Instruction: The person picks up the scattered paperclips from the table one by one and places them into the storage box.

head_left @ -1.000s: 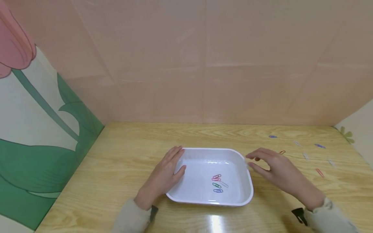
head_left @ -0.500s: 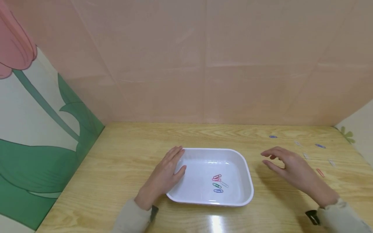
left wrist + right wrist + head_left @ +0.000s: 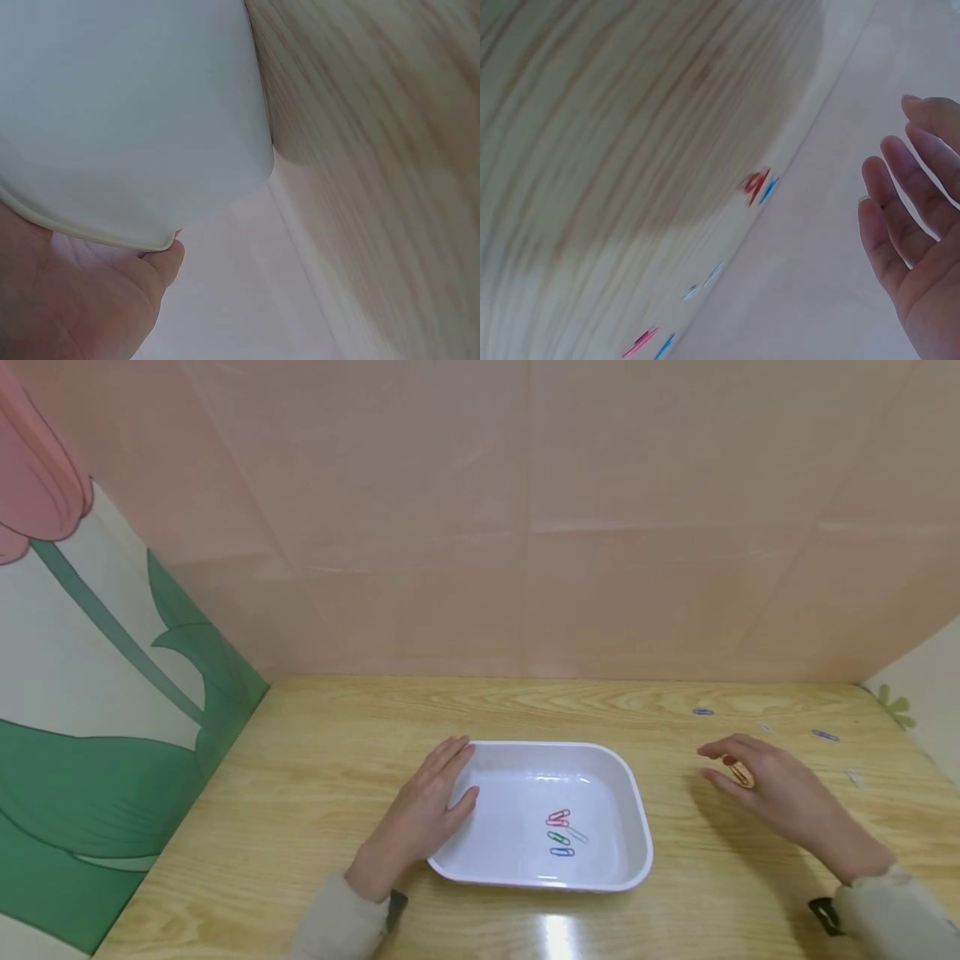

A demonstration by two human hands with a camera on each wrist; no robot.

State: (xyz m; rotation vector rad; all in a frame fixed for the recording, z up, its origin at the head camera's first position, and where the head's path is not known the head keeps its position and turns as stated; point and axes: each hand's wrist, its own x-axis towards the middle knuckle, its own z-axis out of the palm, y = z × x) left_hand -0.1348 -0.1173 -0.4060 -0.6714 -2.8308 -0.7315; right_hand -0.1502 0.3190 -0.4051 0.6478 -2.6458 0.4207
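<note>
In the head view I watch the right hand (image 3: 780,789) hover at the clip side, thumb and fingers parted and holding nothing, with an orange clip (image 3: 741,774) showing through the gap; whether they touch it I can't tell. My worry is the pinch: so thin and flat a clip could skid or flip if the fingers come in too steeply. The clear clip (image 3: 855,778) almost melts into the wood grain and might be missed or brushed aside. The left hand (image 3: 423,810) grips the white tray (image 3: 642,827) by its left rim, thumb inside; I'd expect a hard press there to slide the tray and jostle its red, green, blue and clear clips (image 3: 558,837). The tabletop (image 3: 337,777) is glossy, pale wood, backed by a creased pinkish sheet (image 3: 412,527), with a flower-printed panel (image 3: 90,777) at the left. The left wrist view gives me the tray's outer wall and a fingertip at its rim corner, so a loosened hold there could let it shift. In the right wrist view the fingers are spread and bare; red and blue clips lie close together on the tabletop, where I fear catching two at once.
</note>
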